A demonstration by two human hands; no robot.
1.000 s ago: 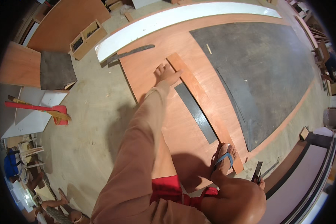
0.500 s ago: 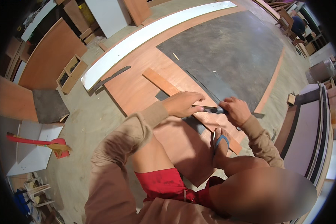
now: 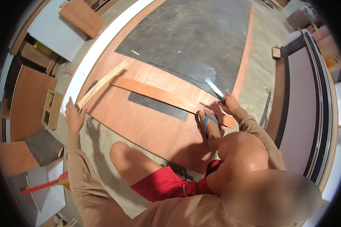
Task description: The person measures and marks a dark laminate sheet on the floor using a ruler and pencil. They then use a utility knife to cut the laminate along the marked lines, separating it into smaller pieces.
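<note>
Left hand (image 3: 75,120) pinches near end of long pale wooden stick (image 3: 104,85), slanting over reddish-brown plywood sheet (image 3: 140,130); looks light, stiff, best gripped nearer its middle. Right hand (image 3: 230,104) is closed round dark handle of silver-bladed knife (image 3: 215,87); likely light, rigid, sharp: handle only. Flat orange-brown wooden strip (image 3: 155,91) lies on plywood, pinned under blue-strapped sandalled foot (image 3: 210,123); probably stiff, smooth, edge-grippable.

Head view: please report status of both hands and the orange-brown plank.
Left hand: holding pale wooden strip. Right hand: gripping knife. Orange-brown plank: flat on plywood sheet, foot on it near right end.
</note>
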